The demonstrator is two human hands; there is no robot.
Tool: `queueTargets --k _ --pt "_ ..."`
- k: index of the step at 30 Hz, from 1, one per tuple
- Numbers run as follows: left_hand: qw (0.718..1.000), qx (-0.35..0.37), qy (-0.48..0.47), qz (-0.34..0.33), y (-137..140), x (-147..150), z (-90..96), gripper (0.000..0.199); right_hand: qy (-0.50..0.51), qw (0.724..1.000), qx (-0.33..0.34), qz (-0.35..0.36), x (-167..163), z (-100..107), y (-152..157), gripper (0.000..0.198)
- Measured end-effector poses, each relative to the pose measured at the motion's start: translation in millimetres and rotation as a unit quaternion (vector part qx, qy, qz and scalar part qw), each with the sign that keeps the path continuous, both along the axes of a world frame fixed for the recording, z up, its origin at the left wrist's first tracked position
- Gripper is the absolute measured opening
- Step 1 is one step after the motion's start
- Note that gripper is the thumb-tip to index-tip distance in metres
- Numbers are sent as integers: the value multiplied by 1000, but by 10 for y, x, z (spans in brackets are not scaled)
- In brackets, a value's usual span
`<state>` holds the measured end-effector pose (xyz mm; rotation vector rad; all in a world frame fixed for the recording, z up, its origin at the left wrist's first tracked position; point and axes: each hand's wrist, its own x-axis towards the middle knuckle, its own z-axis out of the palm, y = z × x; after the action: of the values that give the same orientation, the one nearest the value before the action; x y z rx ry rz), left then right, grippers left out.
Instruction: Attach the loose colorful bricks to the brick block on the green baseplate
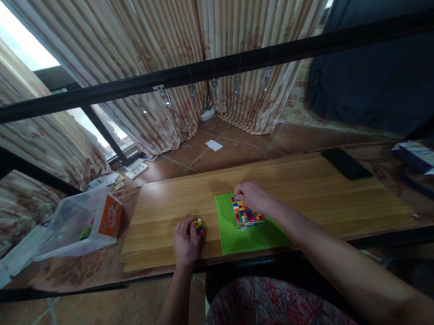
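Note:
On the wooden board lies a green studded baseplate (230,238), carrying a raised block of multicoloured toy bricks (245,214). My right hand (253,195) reaches over the block from the right, its fingers pinched together at the far left corner. Whatever sits between those fingertips is hidden. Left of the baseplate, my left hand (186,240) rests on the board with curled fingers against a small cluster of loose toy bricks (199,227). White, yellow, green and red pieces show beside the fingertips; the fingers cover part of the cluster.
A clear plastic box (72,224) with an orange label and something green inside stands at the left. Toward the far right of the wooden board (299,174) lies a dark flat phone-like object (346,163). A black rail (230,67) crosses beyond the board, before curtains.

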<state>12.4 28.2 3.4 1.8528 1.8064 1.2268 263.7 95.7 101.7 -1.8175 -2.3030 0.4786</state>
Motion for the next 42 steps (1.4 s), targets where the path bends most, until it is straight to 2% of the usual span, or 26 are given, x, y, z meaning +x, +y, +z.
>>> queueTargets --k 9,16,20,23,26,31,34,38,42 --pt "1000 -10 2 -2 6 4 -9 25 21 1000 8 6 25 -75 -2 12" --pt "1000 -3 -4 3 2 21 -25 25 87 992 91 -1 72 -162 -194 11" --pt "1000 -8 -15 0 -21 25 -39 25 131 982 138 20 -125 -134 -342 20" --pt "1000 -14 -21 -7 -39 19 -57 30 134 981 106 89 -398 -142 -416 23" --pt "999 -20 -5 -31 -55 16 -49 45 106 984 61 130 -678 -221 -422 22" --pt "993 -34 61 -95 -70 43 37 80 45 990 11 130 -990 -406 -321 22" --pt "987 -37 100 -119 -78 72 65 92 27 991 -4 129 -1087 -497 -257 25" --pt "985 -31 124 -112 -78 94 30 92 29 989 -6 144 -1142 -579 -213 26" --pt "987 -29 125 -99 -64 93 -18 79 36 988 -18 150 -1124 -609 -222 26"
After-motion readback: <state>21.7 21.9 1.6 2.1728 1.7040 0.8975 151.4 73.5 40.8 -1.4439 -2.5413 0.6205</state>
